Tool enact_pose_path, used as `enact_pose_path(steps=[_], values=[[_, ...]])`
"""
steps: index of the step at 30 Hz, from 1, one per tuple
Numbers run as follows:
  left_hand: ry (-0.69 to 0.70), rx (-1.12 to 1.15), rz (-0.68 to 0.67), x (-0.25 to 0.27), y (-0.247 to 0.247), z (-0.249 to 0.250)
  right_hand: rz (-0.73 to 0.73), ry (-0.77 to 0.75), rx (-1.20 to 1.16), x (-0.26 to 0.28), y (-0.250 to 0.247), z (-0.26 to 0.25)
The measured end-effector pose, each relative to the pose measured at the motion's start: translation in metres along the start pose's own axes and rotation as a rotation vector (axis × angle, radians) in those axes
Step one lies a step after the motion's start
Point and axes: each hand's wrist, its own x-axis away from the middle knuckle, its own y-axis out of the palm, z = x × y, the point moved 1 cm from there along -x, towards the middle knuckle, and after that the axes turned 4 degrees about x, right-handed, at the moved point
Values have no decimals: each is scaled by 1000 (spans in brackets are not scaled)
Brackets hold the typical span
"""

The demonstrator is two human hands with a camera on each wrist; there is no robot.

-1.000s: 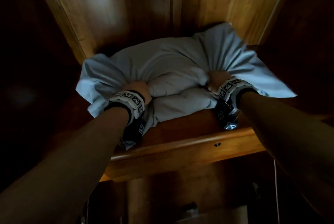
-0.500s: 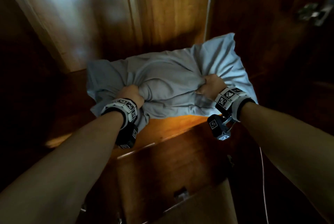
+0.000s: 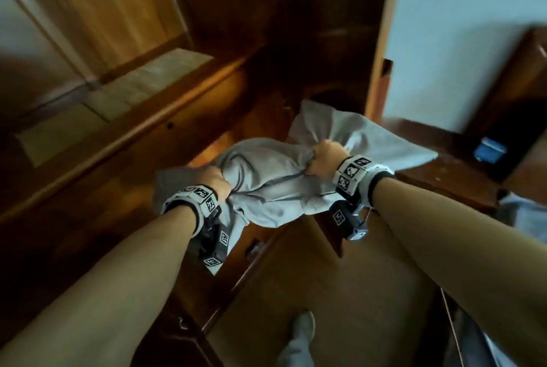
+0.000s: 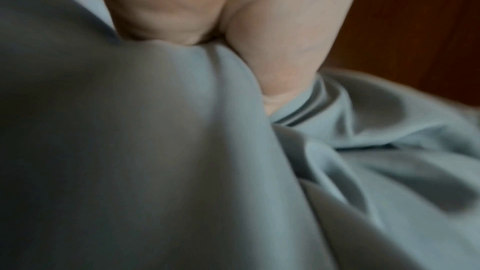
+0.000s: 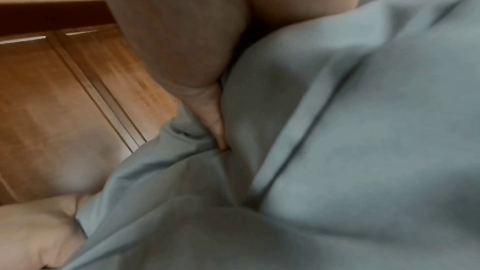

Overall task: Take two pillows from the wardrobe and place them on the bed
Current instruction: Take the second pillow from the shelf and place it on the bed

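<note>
A pale blue-grey pillow (image 3: 272, 186) hangs in the air in front of the dark wooden wardrobe (image 3: 310, 26), clear of its shelf. My left hand (image 3: 217, 181) grips a bunch of its cloth at the near left end. My right hand (image 3: 324, 156) grips a bunch at the right end, with a loose corner of the case spreading beyond it. In the left wrist view my curled fingers (image 4: 280, 52) sink into the pillow (image 4: 155, 151). The right wrist view shows my thumb (image 5: 213, 110) pressed into a fold of the pillow (image 5: 363, 130). I see only one pillow. The bed is not in view.
The wardrobe's wooden shelf edge (image 3: 142, 136) runs across the left, with drawers (image 3: 257, 248) below it. A pale blue wall (image 3: 461, 26) stands to the right, with a dark wooden stand (image 3: 455, 183) below it. Tan floor (image 3: 340, 292) and my foot (image 3: 302, 328) lie underneath.
The pillow has come off the upper wardrobe shelf and down, still gripped by both hands. My view has swung down and to the right, bringing the floor and wall into sight.
</note>
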Motion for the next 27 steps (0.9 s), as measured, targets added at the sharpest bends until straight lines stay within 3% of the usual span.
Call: enact_pose_path(steps=[5, 10, 14, 22, 27], values=[[60, 3, -173, 40, 70, 39, -50, 120, 41, 52, 38, 67], [137, 6, -324, 44, 145, 87, -107, 302, 37, 105, 57, 143], [230, -122, -422, 51, 212, 136, -137, 501, -26, 138, 58, 212], [572, -254, -644, 106, 329, 301, -31, 897, -142, 230, 35, 378], [775, -370, -657, 144, 408, 414, 44, 1063, -204, 285, 28, 483]])
